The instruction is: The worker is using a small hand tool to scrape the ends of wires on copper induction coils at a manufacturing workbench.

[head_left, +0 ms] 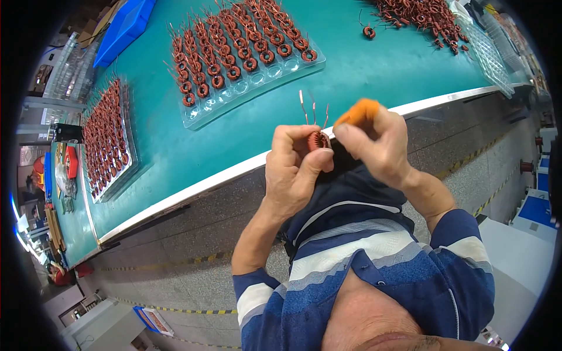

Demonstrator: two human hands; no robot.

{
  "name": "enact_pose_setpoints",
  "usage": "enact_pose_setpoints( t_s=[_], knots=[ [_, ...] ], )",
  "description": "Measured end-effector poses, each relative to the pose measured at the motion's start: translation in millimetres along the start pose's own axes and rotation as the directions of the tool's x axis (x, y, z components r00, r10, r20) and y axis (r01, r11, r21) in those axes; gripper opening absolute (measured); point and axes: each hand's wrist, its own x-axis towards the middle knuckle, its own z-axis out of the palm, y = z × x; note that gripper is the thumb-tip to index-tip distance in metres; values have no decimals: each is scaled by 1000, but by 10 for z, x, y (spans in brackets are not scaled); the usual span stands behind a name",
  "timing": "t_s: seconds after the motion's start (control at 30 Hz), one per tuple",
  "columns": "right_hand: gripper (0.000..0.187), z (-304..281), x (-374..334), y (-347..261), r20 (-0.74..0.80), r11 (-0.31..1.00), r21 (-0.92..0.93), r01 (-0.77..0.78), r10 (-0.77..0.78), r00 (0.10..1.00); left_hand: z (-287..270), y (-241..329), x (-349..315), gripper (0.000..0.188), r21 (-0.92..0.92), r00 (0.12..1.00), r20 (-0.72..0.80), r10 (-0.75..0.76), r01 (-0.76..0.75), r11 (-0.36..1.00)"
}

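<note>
The left hand (pixel 295 167) pinches a coil (pixel 318 140) in closed fingers above the surface (pixel 363 64) edge, leads up so they stay reachable, while the right hand (pixel 374 143), curled shut, holds an orange piece (pixel 358 112) beside it.

Position: one head-worn fisheye view, high above the person's chest.
Facing: steeply down and forward, over both hands to the long teal tabletop (pixel 363 64).
Nearness: hands close, mid-frame; tabletop farther.
Distortion: the tabletop's white edge bends near the rim.
</note>
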Motion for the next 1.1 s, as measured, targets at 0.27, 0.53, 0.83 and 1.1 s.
enact_pose_setpoints(
  t_s=[0.27,0.53,0.83,1.1],
  knots=[
    [14,0,149,132,142,991,130,-33,14,990,75,-106,58,29,-195,994,-59,-88,75,978],
    [11,-63,231,54,218,862,-353,365,-304,927,91,-129,98,27,353,997,-7,75,-68,933],
    [26,-17,176,348,-66,998,55,32,-28,997,204,-234,97,24,-102,984,-176,34,-53,993],
    [39,10,169,422,-199,972,-99,213,-229,953,117,-323,80,19,-97,967,-250,39,-65,993]
  ],
)
